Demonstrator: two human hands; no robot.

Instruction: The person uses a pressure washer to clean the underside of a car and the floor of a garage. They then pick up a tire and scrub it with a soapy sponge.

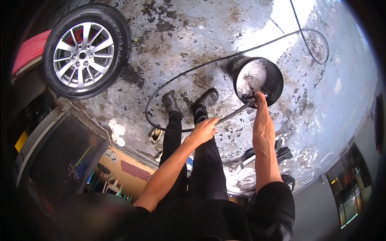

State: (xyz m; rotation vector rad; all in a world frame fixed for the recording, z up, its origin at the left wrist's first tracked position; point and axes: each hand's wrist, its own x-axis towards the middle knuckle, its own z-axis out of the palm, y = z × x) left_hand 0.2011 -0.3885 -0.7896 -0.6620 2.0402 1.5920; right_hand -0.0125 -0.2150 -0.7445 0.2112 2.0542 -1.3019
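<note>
The hose (233,113) is gripped by the closed left hand (204,130), its spray gun (249,96) by the closed right hand (261,99). The bucket (276,76) is apparently being filled; steady aim is needed.

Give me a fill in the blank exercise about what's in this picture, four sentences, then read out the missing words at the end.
1. The hand at the rim of the bucket is the person's ____ one.
2. The hose, gripped by the other hand, is ____ in colour.
3. The panel partly hidden behind the car wheel is ____.
4. In the picture, the car wheel is to the ____ of the bucket.

Missing words: right; black; red; left.
</note>
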